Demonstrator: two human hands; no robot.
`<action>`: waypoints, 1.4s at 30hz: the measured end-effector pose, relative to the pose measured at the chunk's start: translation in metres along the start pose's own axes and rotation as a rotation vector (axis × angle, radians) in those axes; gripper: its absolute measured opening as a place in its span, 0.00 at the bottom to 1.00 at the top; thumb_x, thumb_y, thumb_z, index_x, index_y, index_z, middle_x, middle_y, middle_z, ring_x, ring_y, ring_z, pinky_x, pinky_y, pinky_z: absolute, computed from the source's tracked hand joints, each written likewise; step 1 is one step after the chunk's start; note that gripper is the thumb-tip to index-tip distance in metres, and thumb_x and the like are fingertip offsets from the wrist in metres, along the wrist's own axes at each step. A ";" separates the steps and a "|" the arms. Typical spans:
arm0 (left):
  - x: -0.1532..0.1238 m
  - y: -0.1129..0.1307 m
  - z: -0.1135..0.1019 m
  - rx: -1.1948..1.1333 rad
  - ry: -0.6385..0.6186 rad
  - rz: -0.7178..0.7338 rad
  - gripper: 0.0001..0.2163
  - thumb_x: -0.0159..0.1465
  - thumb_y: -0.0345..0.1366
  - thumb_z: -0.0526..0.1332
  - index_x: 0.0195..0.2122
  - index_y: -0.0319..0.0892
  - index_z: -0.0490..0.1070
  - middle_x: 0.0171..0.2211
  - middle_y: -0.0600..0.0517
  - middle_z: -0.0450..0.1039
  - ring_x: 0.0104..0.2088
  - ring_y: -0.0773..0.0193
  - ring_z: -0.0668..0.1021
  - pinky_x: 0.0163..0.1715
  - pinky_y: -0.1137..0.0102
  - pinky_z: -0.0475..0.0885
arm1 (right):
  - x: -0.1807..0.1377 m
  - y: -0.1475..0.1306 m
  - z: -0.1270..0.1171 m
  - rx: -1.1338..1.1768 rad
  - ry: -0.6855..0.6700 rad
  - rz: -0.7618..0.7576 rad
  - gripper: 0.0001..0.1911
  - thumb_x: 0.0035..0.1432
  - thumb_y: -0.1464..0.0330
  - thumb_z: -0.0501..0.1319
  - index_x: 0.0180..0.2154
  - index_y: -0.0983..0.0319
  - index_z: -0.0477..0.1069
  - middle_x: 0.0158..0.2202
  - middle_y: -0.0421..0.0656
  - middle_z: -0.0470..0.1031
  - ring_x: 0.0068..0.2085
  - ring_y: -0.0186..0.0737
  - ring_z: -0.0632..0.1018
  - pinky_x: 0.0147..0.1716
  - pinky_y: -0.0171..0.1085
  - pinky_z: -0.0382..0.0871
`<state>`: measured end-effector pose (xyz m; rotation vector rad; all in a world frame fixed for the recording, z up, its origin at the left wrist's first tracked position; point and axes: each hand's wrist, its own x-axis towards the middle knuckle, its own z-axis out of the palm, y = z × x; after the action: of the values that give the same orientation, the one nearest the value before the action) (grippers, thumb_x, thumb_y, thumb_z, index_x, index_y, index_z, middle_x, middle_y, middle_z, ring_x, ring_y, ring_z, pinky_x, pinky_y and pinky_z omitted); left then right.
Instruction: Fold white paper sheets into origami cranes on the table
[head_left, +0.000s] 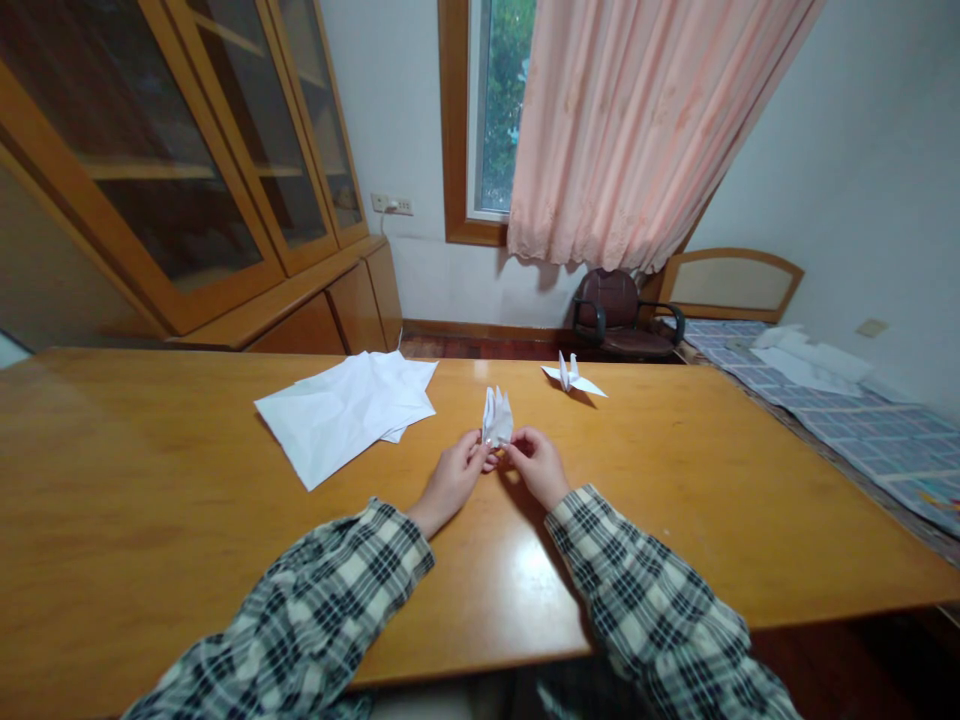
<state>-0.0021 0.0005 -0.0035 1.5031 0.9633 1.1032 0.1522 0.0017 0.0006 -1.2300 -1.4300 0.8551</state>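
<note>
A small folded white paper piece (497,416), with points sticking upward, is held just above the table between my two hands. My left hand (456,474) pinches its lower left side with thumb and fingers. From the right, my right hand (538,464) closes thumb and finger on its lower right corner. The fingertips hide the bottom of the paper. Farther off to the right, a finished white paper crane (574,376) stands on the table with its wings spread. Several white paper sheets (352,405) lie overlapping to the left of my hands.
The wooden table (180,520) spans the view. Behind it stand a glass-door cabinet (247,160) at left and a dark red armchair (619,310). A pink curtain (630,130) hangs by the window. A bed (855,400) with a checked cover is at right.
</note>
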 end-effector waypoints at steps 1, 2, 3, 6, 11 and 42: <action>0.000 0.000 0.000 -0.021 0.003 -0.008 0.16 0.62 0.47 0.54 0.41 0.39 0.67 0.36 0.47 0.75 0.35 0.62 0.78 0.35 0.69 0.75 | 0.000 0.000 0.000 0.010 -0.003 0.010 0.10 0.49 0.61 0.62 0.27 0.62 0.68 0.24 0.40 0.70 0.26 0.36 0.71 0.26 0.35 0.66; 0.001 -0.001 0.001 -0.044 0.006 -0.016 0.16 0.62 0.47 0.53 0.41 0.39 0.67 0.36 0.47 0.75 0.35 0.62 0.78 0.35 0.69 0.75 | 0.000 -0.001 0.000 0.024 -0.007 0.020 0.10 0.49 0.61 0.62 0.27 0.62 0.68 0.24 0.41 0.71 0.26 0.36 0.71 0.26 0.35 0.66; 0.001 -0.001 0.001 -0.069 0.009 -0.024 0.17 0.62 0.48 0.53 0.41 0.39 0.66 0.36 0.47 0.74 0.34 0.63 0.78 0.34 0.69 0.76 | 0.001 -0.002 0.000 0.043 -0.013 0.027 0.10 0.49 0.61 0.62 0.27 0.62 0.68 0.24 0.41 0.71 0.27 0.37 0.71 0.27 0.36 0.67; 0.003 -0.002 0.000 -0.152 -0.001 -0.054 0.17 0.61 0.48 0.54 0.41 0.38 0.66 0.36 0.47 0.74 0.33 0.64 0.78 0.33 0.70 0.76 | 0.000 -0.004 0.000 0.108 -0.031 0.034 0.11 0.48 0.61 0.62 0.28 0.62 0.68 0.26 0.41 0.72 0.28 0.37 0.72 0.27 0.36 0.67; 0.005 0.000 -0.001 -0.230 -0.034 -0.096 0.18 0.61 0.49 0.55 0.40 0.37 0.65 0.35 0.47 0.74 0.32 0.65 0.78 0.31 0.72 0.76 | 0.000 -0.006 0.001 0.180 -0.053 0.038 0.13 0.48 0.59 0.63 0.30 0.61 0.68 0.26 0.40 0.71 0.27 0.36 0.71 0.26 0.35 0.67; 0.003 0.011 -0.004 -0.293 -0.151 -0.230 0.16 0.56 0.42 0.62 0.39 0.35 0.68 0.32 0.45 0.77 0.29 0.66 0.79 0.30 0.73 0.73 | 0.002 -0.006 -0.009 -0.021 -0.011 -0.120 0.07 0.51 0.64 0.61 0.32 0.61 0.71 0.31 0.41 0.65 0.31 0.36 0.68 0.30 0.35 0.64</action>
<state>-0.0049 0.0025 0.0087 1.1869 0.8080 0.9072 0.1596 0.0010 0.0085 -1.1438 -1.5093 0.7678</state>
